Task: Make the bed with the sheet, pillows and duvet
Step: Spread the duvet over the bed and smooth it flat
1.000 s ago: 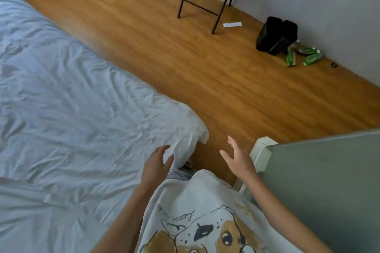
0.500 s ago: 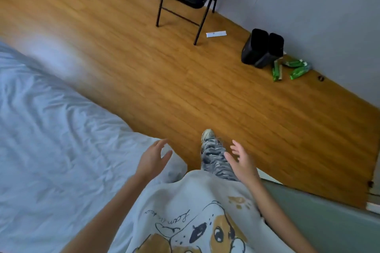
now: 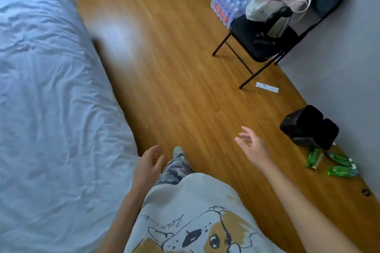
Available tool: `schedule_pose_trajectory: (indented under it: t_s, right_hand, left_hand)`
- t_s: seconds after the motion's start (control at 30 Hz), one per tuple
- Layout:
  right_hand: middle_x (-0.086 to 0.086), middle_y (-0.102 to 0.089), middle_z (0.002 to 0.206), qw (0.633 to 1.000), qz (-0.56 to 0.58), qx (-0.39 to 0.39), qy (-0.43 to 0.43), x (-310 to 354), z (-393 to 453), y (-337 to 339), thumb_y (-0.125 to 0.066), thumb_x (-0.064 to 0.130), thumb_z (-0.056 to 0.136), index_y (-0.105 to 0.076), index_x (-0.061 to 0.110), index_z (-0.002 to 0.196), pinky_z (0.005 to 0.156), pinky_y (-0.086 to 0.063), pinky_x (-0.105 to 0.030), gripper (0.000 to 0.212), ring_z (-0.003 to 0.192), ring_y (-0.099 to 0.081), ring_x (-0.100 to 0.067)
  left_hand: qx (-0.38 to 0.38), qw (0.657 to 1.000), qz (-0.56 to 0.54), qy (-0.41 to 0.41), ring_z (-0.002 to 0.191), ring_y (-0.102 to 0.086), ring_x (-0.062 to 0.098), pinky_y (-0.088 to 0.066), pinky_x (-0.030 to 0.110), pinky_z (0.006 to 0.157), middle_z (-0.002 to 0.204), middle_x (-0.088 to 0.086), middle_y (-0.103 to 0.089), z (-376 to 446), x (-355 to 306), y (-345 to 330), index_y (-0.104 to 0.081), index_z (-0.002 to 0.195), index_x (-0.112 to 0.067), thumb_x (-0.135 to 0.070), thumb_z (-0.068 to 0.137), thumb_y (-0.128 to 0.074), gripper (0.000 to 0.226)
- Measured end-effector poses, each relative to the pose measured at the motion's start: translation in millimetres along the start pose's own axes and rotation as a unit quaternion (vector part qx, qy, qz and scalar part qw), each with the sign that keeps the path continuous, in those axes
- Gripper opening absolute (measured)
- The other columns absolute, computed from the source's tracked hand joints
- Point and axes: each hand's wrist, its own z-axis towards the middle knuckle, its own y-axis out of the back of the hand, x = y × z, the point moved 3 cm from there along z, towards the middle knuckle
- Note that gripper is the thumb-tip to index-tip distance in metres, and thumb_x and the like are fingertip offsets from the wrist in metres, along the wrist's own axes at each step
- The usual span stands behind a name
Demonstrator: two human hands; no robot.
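A wrinkled white sheet (image 3: 51,98) covers the bed along the left side of the view, its edge running beside the wooden floor. My left hand (image 3: 148,167) hangs empty with relaxed fingers just off the bed's edge, above my leg. My right hand (image 3: 254,147) is out over the floor, fingers spread and holding nothing. No pillows or duvet are in view.
A black folding chair (image 3: 267,37) with a bag on its seat stands by the wall at upper right. Behind it lies a pack of water bottles (image 3: 227,3). A black box (image 3: 309,127), green packets (image 3: 339,167) and a white strip (image 3: 267,87) lie on the floor by the wall.
I have stepped along the bedside and the view has swung toward the chair. My left hand has left the sheet corner. My right hand has swung out to the right.
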Motion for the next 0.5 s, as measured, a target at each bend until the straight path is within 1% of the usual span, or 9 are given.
schedule_pose_trajectory:
  t_s: [0.1, 0.2, 0.27, 0.33, 0.43, 0.5]
  right_hand:
    - [0.003, -0.057, 0.125, 0.999, -0.012, 0.035, -0.001, 40.7, 67.6, -7.7, -0.055, 0.039, 0.094, -0.043, 0.022, 0.140, 0.096, -0.046, -0.036, 0.051, 0.116, -0.053, -0.013]
    - [0.005, -0.057, 0.125, 0.996, -0.032, 0.079, 0.029, 98.5, 135.8, -27.9, -0.056, 0.043, 0.093, -0.043, 0.025, 0.140, 0.097, -0.047, -0.038, 0.052, 0.118, -0.053, -0.015]
    - [0.005, -0.055, 0.127, 0.992, -0.048, 0.102, 0.057, 147.8, 179.8, -38.4, -0.055, 0.045, 0.093, -0.041, 0.026, 0.141, 0.098, -0.047, -0.038, 0.054, 0.118, -0.052, -0.014]
    - [0.007, -0.055, 0.128, 0.988, -0.071, 0.108, 0.083, 200.7, 215.8, -41.0, -0.054, 0.046, 0.093, -0.040, 0.025, 0.142, 0.098, -0.045, -0.035, 0.055, 0.119, -0.051, -0.013]
    - [0.009, -0.055, 0.127, 0.986, -0.061, 0.106, 0.117, 286.4, 273.0, -34.1, -0.055, 0.046, 0.093, -0.040, 0.026, 0.142, 0.096, -0.045, -0.031, 0.055, 0.119, -0.051, -0.010]
    - [0.010, -0.055, 0.127, 0.983, -0.047, 0.107, 0.139, 341.4, 318.4, -25.4, -0.055, 0.045, 0.093, -0.040, 0.026, 0.142, 0.097, -0.044, -0.032, 0.055, 0.118, -0.051, -0.009]
  left_hand:
    - [-0.040, 0.998, -0.025, 0.038, 0.109, -0.057, 0.012, -0.045, 0.025, 0.088, 0.129, 0.001, -0.060, 47.1, -5.5, 19.7, -0.052, 0.134, -0.014, -0.025, 0.097, -0.056, 0.039]
    - [-0.074, 0.993, -0.060, 0.075, 0.105, -0.057, 0.011, -0.044, 0.024, 0.087, 0.127, 0.003, -0.061, 109.1, -9.1, 45.4, -0.053, 0.132, -0.011, -0.022, 0.096, -0.057, 0.038]
    - [-0.077, 0.991, -0.052, 0.092, 0.109, -0.058, 0.015, -0.043, 0.023, 0.087, 0.128, 0.004, -0.060, 158.3, -15.4, 68.1, -0.053, 0.133, -0.011, -0.021, 0.096, -0.057, 0.038]
    - [-0.065, 0.992, -0.038, 0.102, 0.112, -0.058, 0.018, -0.042, 0.023, 0.089, 0.129, 0.005, -0.060, 205.8, -28.4, 95.1, -0.051, 0.134, -0.010, -0.020, 0.097, -0.055, 0.039]
    - [-0.064, 0.996, -0.025, 0.065, 0.106, -0.055, 0.010, -0.042, 0.022, 0.087, 0.126, 0.004, -0.061, 286.5, -62.2, 148.7, -0.051, 0.135, -0.013, -0.022, 0.097, -0.054, 0.039]
    - [-0.073, 0.997, -0.005, 0.034, 0.108, -0.056, 0.011, -0.047, 0.027, 0.091, 0.126, 0.002, -0.060, 347.5, -89.4, 188.0, -0.050, 0.136, -0.015, -0.025, 0.098, -0.054, 0.040]
